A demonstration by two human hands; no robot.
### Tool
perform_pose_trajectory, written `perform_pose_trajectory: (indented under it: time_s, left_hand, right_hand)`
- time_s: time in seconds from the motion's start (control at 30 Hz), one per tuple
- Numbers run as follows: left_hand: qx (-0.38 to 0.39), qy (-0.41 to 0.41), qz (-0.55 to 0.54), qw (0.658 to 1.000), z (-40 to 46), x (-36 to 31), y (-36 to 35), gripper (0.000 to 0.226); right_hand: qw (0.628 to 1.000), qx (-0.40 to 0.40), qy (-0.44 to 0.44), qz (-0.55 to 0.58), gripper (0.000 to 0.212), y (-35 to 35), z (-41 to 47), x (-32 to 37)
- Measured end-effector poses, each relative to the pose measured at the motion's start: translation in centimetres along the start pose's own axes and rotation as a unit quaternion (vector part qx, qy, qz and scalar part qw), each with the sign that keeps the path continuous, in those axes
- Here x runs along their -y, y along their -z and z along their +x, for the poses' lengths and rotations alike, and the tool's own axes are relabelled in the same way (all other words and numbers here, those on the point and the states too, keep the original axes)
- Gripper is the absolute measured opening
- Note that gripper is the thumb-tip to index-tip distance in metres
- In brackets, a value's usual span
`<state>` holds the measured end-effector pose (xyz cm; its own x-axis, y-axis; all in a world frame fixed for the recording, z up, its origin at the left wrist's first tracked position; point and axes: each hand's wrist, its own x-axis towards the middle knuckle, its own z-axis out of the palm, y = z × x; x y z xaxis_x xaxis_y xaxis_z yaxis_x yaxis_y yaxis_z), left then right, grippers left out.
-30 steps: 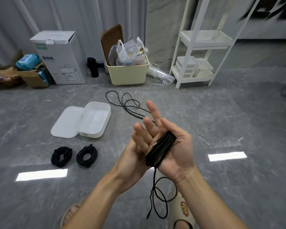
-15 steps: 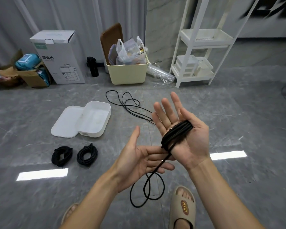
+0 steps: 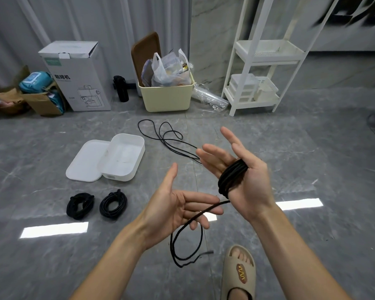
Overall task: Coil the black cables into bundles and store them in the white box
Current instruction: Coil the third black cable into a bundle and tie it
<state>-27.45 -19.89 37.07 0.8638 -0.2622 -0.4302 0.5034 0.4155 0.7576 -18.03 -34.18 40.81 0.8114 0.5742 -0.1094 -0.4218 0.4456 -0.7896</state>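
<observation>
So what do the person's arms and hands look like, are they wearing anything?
Both arms are bare, with no sleeves in view. The left hand and right hand have no gloves, and no watch or bracelet shows on either wrist. A ring cannot be told. One foot wears a beige slipper with a hot-dog picture.

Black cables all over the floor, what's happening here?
A person is winding a black cable around the open right hand, while the left hand feeds its loose tail across straight fingers. Two finished bundles lie on the floor beside the white box, which is open. Another loose cable lies beyond.
</observation>
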Motion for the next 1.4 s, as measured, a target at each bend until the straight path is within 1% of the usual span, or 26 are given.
perform_pose_trajectory:
  time_s: [0.07,0.13,0.23,0.3,0.33,0.37,0.4,0.47,0.5,0.57,0.63,0.67,0.73,0.8,0.9,0.97,1.0,1.07,1.1,1.17,1.23,1.33,1.4]
  left_hand:
    - [-0.013,-0.010,0.001,1.000,-0.2,-0.4,0.3,0.103]
    - [-0.037,-0.028,0.011,0.999,-0.5,-1.0,0.7,0.103]
    - [-0.075,-0.062,0.029,0.995,-1.0,-1.7,1.3,0.102]
    - [-0.098,-0.085,0.032,0.991,-1.2,-2.1,1.4,0.098]
    - [-0.111,-0.097,0.031,0.989,-1.3,-2.2,1.5,0.096]
    - [-0.124,-0.110,0.030,0.986,-1.5,-2.4,1.6,0.092]
    - [-0.137,-0.121,0.029,0.983,-1.6,-2.6,1.6,0.088]
    - [-0.153,-0.134,0.033,0.979,-1.8,-2.8,1.5,0.079]
    - [-0.159,-0.136,0.037,0.977,-1.8,-2.8,1.4,0.073]
    - [-0.169,-0.137,0.046,0.975,-1.7,-2.8,1.2,0.061]
    - [-0.172,-0.143,0.053,0.973,-1.5,-2.7,0.9,0.053]
    - [-0.171,-0.148,0.055,0.972,-1.4,-2.6,0.8,0.051]
    - [-0.167,-0.154,0.060,0.972,-1.2,-2.4,0.5,0.048]
    - [-0.158,-0.154,0.053,0.974,-0.9,-2.2,0.1,0.044]
    - [-0.119,-0.156,0.007,0.981,-0.7,-1.7,-0.5,0.040]
    - [-0.095,-0.158,0.010,0.983,-0.7,-1.2,-0.4,0.046]
    - [-0.088,-0.153,0.013,0.984,-0.7,-1.0,-0.5,0.052]
    - [-0.074,-0.136,0.013,0.988,-0.7,-0.7,-0.8,0.066]
    - [-0.071,-0.129,0.001,0.989,-0.5,-0.6,-1.0,0.071]
    - [-0.061,-0.112,-0.037,0.991,-0.2,-0.5,-1.1,0.079]
    - [-0.029,-0.109,-0.069,0.991,0.1,0.0,-1.0,0.084]
    - [-0.015,-0.121,-0.081,0.989,0.4,0.6,-1.0,0.081]
    - [-0.028,-0.118,-0.079,0.989,0.7,0.7,-1.3,0.076]
  right_hand:
    - [0.999,-0.010,0.005,-0.050,0.035,0.2,0.1,-0.3]
    - [0.991,-0.025,0.004,-0.132,0.033,0.4,0.2,-0.8]
    - [0.957,-0.040,-0.030,-0.287,0.031,0.6,0.0,-1.8]
    - [0.927,-0.016,-0.100,-0.361,0.030,0.4,-0.5,-2.2]
    - [0.912,0.006,-0.149,-0.383,0.034,0.3,-0.7,-2.3]
    - [0.896,0.030,-0.199,-0.396,0.042,0.2,-1.0,-2.4]
    - [0.881,0.057,-0.242,-0.403,0.054,0.1,-1.3,-2.4]
    - [0.852,0.127,-0.312,-0.401,0.084,-0.3,-1.6,-2.4]
    - [0.840,0.168,-0.341,-0.386,0.098,-0.4,-1.6,-2.4]
    - [0.823,0.256,-0.389,-0.325,0.116,-0.8,-1.6,-2.3]
    - [0.805,0.330,-0.422,-0.255,0.123,-1.3,-1.7,-2.2]
    - [0.796,0.360,-0.431,-0.225,0.123,-1.6,-1.8,-2.2]
    - [0.785,0.408,-0.434,-0.172,0.114,-2.0,-2.0,-2.5]
    - [0.783,0.435,-0.429,-0.116,0.103,-2.4,-2.1,-2.9]
    - [0.798,0.435,-0.416,-0.015,0.095,-2.7,-2.0,-3.4]
    - [0.818,0.420,-0.387,0.059,0.089,-2.6,-1.6,-3.5]
    - [0.832,0.409,-0.365,0.088,0.081,-2.6,-1.4,-3.5]
    - [0.861,0.381,-0.315,0.121,0.066,-2.4,-1.1,-3.3]
    - [0.872,0.367,-0.296,0.132,0.063,-2.4,-0.9,-3.2]
    - [0.884,0.346,-0.271,0.159,0.061,-2.1,-0.7,-3.1]
    - [0.888,0.327,-0.258,0.193,0.060,-1.8,-0.6,-3.0]
    - [0.897,0.304,-0.238,0.213,0.058,-1.4,-0.6,-2.9]
    - [0.899,0.290,-0.224,0.240,0.058,-1.2,-0.6,-2.7]
